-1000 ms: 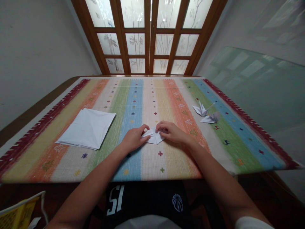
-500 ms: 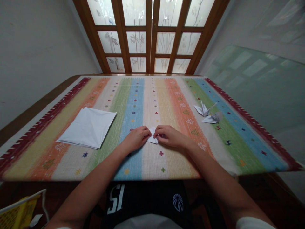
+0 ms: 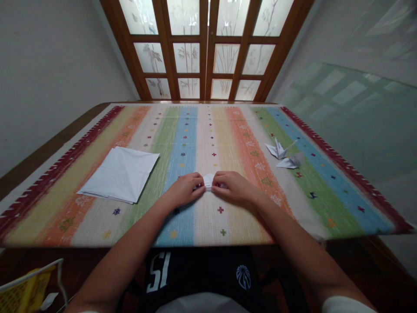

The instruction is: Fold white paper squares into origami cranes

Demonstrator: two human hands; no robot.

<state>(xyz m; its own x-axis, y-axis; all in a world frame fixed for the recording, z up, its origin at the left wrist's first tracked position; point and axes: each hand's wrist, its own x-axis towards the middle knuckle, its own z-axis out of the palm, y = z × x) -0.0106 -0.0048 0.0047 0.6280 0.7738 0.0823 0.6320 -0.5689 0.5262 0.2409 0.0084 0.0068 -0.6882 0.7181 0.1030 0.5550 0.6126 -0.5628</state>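
Note:
A small folded piece of white paper (image 3: 208, 181) sits at the middle of the striped tablecloth (image 3: 208, 226), mostly hidden between my hands. My left hand (image 3: 184, 190) pinches its left side, and my right hand (image 3: 233, 187) pinches its right side. Both hands rest low on the cloth. Farther right lie a white origami crane (image 3: 278, 150) and a second folded paper piece (image 3: 288, 162), out of reach of my fingers. A stack of creased white paper squares (image 3: 120, 174) lies left of my left hand.
The cloth covers a wooden table whose edge (image 3: 58, 152) runs along the left. Wood-framed frosted glass doors (image 3: 205, 48) stand beyond the far end. A glass pane (image 3: 352, 121) leans at the right. A yellow bag (image 3: 26, 291) sits low on the left, by my dark shorts (image 3: 202, 274).
The white paper has narrowed and is now more folded, with less of it showing. My hands have closed in around it from both sides. The head view has barely shifted.

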